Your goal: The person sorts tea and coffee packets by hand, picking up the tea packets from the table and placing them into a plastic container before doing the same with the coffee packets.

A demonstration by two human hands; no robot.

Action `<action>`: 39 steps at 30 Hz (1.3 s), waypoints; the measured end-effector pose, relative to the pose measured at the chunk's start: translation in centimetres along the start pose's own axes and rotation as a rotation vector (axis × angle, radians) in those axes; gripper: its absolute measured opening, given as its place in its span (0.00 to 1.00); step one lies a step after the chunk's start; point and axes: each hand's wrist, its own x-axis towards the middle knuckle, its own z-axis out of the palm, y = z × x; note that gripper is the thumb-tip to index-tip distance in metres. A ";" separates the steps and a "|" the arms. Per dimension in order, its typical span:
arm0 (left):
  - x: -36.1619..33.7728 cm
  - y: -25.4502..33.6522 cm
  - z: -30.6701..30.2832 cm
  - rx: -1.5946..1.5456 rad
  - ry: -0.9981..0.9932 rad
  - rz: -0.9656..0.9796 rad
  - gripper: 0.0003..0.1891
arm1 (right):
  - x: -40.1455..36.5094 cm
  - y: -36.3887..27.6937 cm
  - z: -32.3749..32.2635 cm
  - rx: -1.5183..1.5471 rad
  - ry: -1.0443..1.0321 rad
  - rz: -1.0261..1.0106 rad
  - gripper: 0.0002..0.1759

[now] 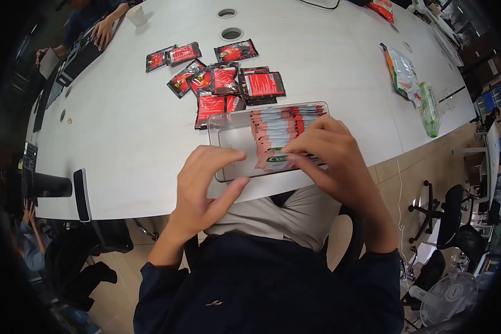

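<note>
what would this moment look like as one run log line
left hand: open at left end of clear box | right hand: fingertips at row of packets in box | red-black packets: loose on table beyond box

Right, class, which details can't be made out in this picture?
All in the head view:
Clear rectangular plastic box: its near right corner, hidden by the right hand.
Pink-and-white flat sachets: their exact number, hidden by overlap and the right hand.
Glossy red-and-black packets: their fine print, too small and blurred.
Shiny orange-red bag: its far end, cut off by the top edge.
</note>
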 end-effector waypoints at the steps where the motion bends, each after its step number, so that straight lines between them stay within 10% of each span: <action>1: 0.4 0.0 0.1 0.003 0.002 0.000 0.20 | 0.0 0.1 0.2 -0.067 -0.054 -0.011 0.06; 15: 3.8 0.2 1.7 0.248 -0.391 -0.105 0.16 | 0.0 0.7 0.6 -0.210 -0.107 0.071 0.08; 39: 5.2 -1.7 -1.9 0.133 -0.148 -0.018 0.17 | 4.3 1.9 -3.4 -0.045 0.001 0.061 0.10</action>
